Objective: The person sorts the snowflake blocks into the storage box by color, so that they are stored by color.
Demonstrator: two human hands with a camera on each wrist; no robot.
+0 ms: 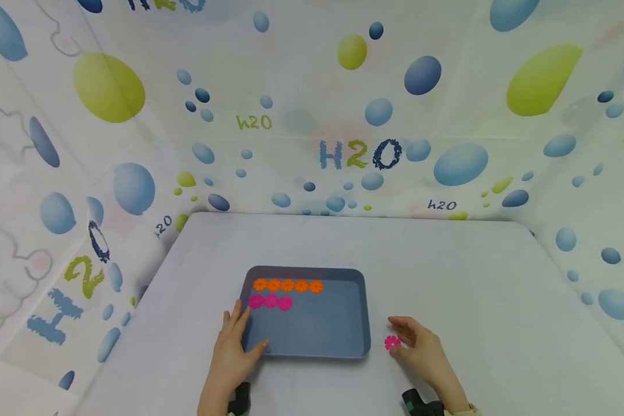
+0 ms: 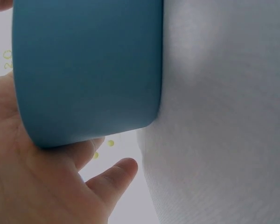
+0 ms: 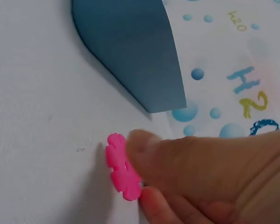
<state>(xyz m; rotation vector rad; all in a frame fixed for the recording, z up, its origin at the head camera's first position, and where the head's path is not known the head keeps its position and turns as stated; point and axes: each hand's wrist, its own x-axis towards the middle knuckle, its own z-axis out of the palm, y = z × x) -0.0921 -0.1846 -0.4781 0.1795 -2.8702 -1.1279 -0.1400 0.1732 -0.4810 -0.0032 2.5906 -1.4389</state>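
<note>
A blue-grey tray [image 1: 317,329] lies on the white table. Along its far side runs a row of several orange flower-shaped pieces [image 1: 288,285]; below it sit three pink flower-shaped pieces [image 1: 271,301]. My left hand [image 1: 233,346] rests at the tray's left edge, thumb on the near rim and fingers spread along the side. In the left wrist view the tray's outer wall [image 2: 88,70] stands against the palm. To the right of the tray, my right hand [image 1: 421,349] pinches another pink flower-shaped piece [image 3: 120,165] between thumb and fingers, close over the tabletop.
White cloth covers the table [image 1: 447,271]. Behind and at the sides hangs a curtain [image 1: 301,75] printed with blue and green drops and H2O lettering. A dark wrist device [image 1: 421,403] sits on the right wrist.
</note>
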